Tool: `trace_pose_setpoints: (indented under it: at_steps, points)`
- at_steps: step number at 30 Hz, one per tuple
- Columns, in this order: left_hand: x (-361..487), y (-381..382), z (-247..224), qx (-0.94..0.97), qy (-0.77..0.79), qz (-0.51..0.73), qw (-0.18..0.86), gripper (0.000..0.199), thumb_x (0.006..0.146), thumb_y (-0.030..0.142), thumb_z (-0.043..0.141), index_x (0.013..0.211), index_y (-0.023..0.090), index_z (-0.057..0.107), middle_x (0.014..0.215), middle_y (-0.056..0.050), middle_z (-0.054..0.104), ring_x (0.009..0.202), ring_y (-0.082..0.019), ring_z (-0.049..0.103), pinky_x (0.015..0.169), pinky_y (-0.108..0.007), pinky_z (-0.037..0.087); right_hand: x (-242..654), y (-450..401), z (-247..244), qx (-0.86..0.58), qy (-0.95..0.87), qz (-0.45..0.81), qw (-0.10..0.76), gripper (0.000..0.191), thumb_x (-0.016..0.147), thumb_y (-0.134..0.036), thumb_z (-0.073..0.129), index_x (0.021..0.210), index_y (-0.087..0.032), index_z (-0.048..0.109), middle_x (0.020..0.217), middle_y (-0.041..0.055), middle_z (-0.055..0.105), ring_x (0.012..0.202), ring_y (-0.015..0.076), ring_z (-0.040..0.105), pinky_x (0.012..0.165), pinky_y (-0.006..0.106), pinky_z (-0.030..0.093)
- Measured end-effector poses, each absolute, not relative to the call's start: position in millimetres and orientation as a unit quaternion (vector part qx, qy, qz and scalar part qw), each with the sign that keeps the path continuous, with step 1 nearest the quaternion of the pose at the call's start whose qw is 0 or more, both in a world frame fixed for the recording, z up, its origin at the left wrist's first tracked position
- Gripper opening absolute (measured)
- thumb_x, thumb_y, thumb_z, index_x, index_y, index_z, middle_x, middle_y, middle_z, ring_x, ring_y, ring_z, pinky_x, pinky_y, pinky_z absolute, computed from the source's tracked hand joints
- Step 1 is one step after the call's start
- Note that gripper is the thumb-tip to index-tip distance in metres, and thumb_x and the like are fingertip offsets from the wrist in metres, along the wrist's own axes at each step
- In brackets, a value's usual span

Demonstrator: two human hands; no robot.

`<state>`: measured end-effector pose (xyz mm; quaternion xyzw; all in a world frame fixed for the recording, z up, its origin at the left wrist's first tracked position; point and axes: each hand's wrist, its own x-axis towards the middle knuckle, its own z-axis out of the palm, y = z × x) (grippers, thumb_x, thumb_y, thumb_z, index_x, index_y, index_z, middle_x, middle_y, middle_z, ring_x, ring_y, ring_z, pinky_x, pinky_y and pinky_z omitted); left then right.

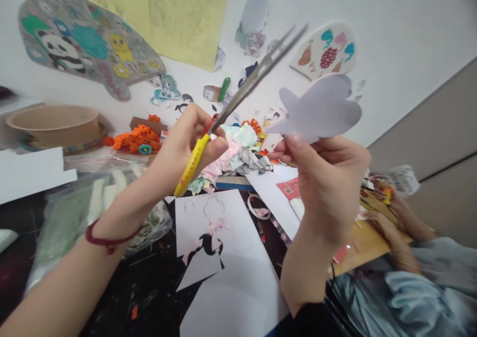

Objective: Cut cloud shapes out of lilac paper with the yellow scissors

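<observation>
In my left hand (197,143) is a pair of scissors (242,88) with yellow and red handles; the blades point up and to the right, slightly parted. My right hand (324,183) pinches a white paper cutout (320,106) with rounded lobes by its lower edge. The blade tips are apart from the cutout, up and to its left. Below my hands lies a sheet of white paper (242,272) with faint pencil outlines. Black, white and pink paper scraps (210,245) rest on that sheet.
A clear plastic bag (59,227) with white cords lies at left, near a round tan container (55,121). Orange flowers (137,139) and crumpled coloured paper (238,158) stand against the decorated wall. A co-worker's hands (383,225) are at the right, over brown paper (357,247).
</observation>
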<state>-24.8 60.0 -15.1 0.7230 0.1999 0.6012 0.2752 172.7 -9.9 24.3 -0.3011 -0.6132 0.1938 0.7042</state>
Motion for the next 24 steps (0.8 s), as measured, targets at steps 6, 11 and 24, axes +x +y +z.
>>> trace_pose_setpoints:
  at_steps: [6, 11, 24]
  points:
    - [-5, 26, 1, 0.627, 0.225, 0.657, 0.353, 0.041, 0.078, 0.042, 0.079, 0.09, 0.024, 0.044, 0.089, 0.0, 0.07, 0.084, -0.017, 0.066, 0.061, -0.033, 0.047, 164, -6, 18, -0.326, -0.636, 0.218, 0.664, 0.003, 0.082, -0.023, 0.081, 0.079, -0.023, 0.081, 0.072, -0.0021, 0.08, 0.062, 0.013, 0.076, 0.064, 0.026, 0.067]
    - [-12, 22, 3, 0.648, 0.24, 0.63, 0.354, 0.039, 0.08, 0.031, 0.077, 0.096, 0.026, 0.042, 0.092, 0.001, 0.068, 0.076, -0.015, 0.066, 0.06, -0.033, 0.049, 160, 2, 11, -0.335, -0.664, 0.245, 0.622, 0.004, 0.08, -0.027, 0.083, 0.082, -0.024, 0.081, 0.074, -0.0018, 0.08, 0.065, 0.0142, 0.075, 0.066, 0.029, 0.066]
    - [-21, 34, -3, 0.765, 0.246, 0.552, 0.22, 0.035, 0.082, 0.021, 0.071, 0.092, 0.025, 0.037, 0.088, 0.0, 0.058, 0.073, -0.016, 0.059, 0.057, -0.03, 0.046, 179, -6, 19, -0.431, -0.743, 0.154, 0.488, 0.02, 0.077, -0.033, 0.084, 0.068, -0.02, 0.072, 0.06, -0.0041, 0.054, 0.059, 0.0093, 0.046, 0.056, 0.029, 0.038]
